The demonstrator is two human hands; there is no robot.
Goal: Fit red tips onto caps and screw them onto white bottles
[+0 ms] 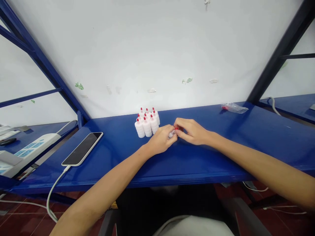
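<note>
My left hand (161,139) is closed around a small white squeeze bottle (171,133), most of it hidden by the fingers. At the bottle's tip, my right hand (191,131) pinches a small red cap (176,129) between thumb and fingers. Whether the cap sits on the nozzle or just apart from it, I cannot tell. Close by on the left, several white squeeze bottles (147,127) with red-capped nozzles stand upright in a tight group on the blue table (118,154).
A phone (83,149) with a white charging cable (57,178) lies on the left. At the back right rests a clear plastic bag (235,108) with something red in it. A power strip (31,149) is at far left. The white wall (159,49) rises behind the table.
</note>
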